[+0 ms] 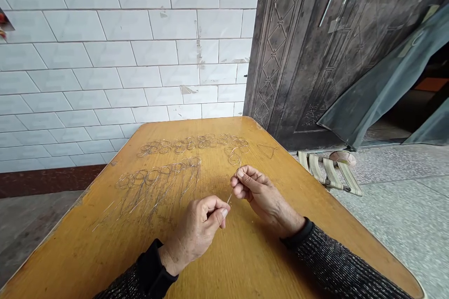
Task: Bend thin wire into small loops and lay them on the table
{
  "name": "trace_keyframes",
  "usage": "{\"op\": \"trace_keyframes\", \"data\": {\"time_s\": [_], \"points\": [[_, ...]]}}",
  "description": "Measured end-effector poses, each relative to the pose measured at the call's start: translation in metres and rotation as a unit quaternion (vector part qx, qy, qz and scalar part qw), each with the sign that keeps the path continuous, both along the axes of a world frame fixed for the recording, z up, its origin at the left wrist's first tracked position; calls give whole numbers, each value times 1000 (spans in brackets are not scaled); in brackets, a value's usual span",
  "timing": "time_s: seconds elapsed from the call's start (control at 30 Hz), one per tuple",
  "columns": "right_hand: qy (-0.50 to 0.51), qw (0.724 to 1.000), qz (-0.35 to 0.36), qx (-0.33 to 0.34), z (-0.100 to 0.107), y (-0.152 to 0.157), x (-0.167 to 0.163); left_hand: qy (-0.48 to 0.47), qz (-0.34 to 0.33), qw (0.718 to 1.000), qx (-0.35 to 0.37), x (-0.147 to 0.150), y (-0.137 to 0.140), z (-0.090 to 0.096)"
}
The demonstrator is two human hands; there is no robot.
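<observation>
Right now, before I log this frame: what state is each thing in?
left hand: closed, pinching the thin wire
right hand: fingertips pinched on the thin wire
thin wire: held between both hands
bent wire loops: lying flat in a row on the table
door: shut

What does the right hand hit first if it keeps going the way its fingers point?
Probably the looped wire piece just beyond the right hand, whose fingertips aim up-left across the table; the hand pinches that wire's stem. Depth is unclear.
</observation>
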State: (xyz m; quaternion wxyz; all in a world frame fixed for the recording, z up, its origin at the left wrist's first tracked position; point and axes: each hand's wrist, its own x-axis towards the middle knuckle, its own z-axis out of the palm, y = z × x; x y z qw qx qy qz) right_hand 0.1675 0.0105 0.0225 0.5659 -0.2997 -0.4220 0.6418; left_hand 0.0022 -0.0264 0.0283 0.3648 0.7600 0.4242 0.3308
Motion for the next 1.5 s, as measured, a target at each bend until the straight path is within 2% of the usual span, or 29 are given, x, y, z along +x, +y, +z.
{"op": "trace_keyframes", "data": {"time_s": [0.4, 0.7, 0.8, 0.9, 1.03, 1.13, 1.27, 1.5], "points": [[-41, 999, -31, -15, -2, -2, -4, 67, 20, 997, 34, 2, 0, -1], [-62, 996, -38, -57, -4, -1, -4, 145, 23, 989, 22, 4, -1, -5], [-58, 995, -38, -67, -8, 6, -1, 200, 30, 977, 75, 3, -4, -7], [-85, 992, -29, -84, -10, 19, -4, 231, 16, 956, 179, 2, -10, -10], [-159, 980, -35, -113, -7, 42, -24, 207, -42, 915, 342, 2, -17, -13], [-204, 971, -25, -120, -5, 59, -45, 182, -91, 884, 421, 2, -18, -17], [-284, 951, -12, -123, -7, 75, -64, 180, -102, 876, 435, 1, -16, -21], [-392, 915, -21, -87, -15, 87, -68, 175, -105, 880, 429, 0, -12, -27]]}}
